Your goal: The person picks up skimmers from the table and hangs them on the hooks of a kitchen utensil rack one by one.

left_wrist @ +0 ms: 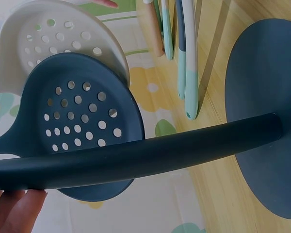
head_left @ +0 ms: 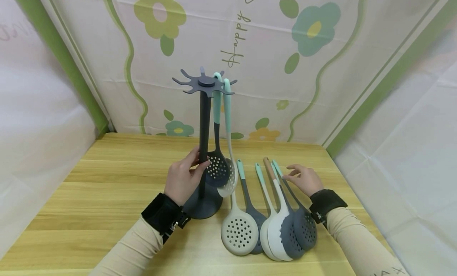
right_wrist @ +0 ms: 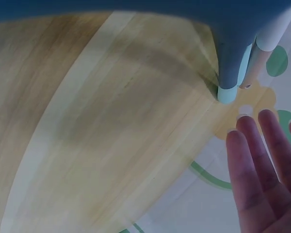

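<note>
My left hand (head_left: 183, 179) grips the post (head_left: 204, 129) of a dark utensil stand, and its fingertips (left_wrist: 26, 208) show on that post in the left wrist view. Two skimmers hang from the stand's hooked top (head_left: 206, 82): a dark one (left_wrist: 82, 111) and a white one behind it (left_wrist: 63, 29). My right hand (head_left: 305, 180) hovers by the mint handle end of the outermost dark skimmer (head_left: 306, 228). In the right wrist view its fingers (right_wrist: 262, 170) are fairly straight, holding nothing, just short of that handle (right_wrist: 227, 94).
Beside the stand's round base (head_left: 203, 204) several utensils lie on the wooden table (head_left: 89, 188): a beige skimmer (head_left: 240, 231), a dark-headed utensil (head_left: 251, 208), two white-headed ones, one with a wooden handle (head_left: 270, 168), and another dark skimmer (head_left: 292, 242). A flowered cloth (head_left: 232, 30) stands behind.
</note>
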`<state>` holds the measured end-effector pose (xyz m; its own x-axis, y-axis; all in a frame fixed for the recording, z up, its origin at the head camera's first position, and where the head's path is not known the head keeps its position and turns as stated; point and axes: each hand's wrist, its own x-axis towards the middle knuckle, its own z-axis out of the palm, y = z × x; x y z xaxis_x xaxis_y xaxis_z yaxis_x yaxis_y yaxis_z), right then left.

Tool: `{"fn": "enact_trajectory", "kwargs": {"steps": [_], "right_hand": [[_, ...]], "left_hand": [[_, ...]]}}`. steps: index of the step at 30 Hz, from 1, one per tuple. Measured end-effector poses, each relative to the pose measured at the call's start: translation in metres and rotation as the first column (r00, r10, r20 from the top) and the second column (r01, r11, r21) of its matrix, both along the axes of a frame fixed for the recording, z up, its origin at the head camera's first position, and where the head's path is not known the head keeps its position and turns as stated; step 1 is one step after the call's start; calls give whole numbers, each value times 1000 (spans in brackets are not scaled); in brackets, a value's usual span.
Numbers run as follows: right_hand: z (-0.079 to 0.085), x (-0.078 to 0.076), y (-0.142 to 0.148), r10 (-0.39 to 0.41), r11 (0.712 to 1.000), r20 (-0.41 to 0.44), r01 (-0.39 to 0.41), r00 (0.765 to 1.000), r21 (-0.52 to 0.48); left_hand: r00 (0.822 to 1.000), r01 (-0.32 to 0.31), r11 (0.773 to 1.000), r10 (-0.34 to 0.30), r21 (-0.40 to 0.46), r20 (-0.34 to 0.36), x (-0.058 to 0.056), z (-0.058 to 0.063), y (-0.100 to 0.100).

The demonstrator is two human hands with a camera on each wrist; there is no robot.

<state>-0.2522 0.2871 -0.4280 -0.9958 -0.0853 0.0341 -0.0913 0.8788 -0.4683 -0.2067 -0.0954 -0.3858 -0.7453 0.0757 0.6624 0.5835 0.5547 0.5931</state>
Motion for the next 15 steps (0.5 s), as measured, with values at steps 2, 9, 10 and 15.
{"fn": "enact_trajectory", "kwargs": {"steps": [2,9,10,15], "right_hand": [[-1,1,0,1,1000,3,-1,1000,1],[-4,3,0,16,999,4,-17,1000,42],[-4,4,0,18,999,9,-18,1000,48],[-5,5,2,9,998,43,-12,999,69]], "left_hand": [[1000,2,1000,-2,0,0,0,0,0],[1000,4,1000,-4,2,0,1,0,0],[1000,3,1000,-3,1,0,1,1,0],[1000,2,1000,-2,-2,0,1,1,0]]}}
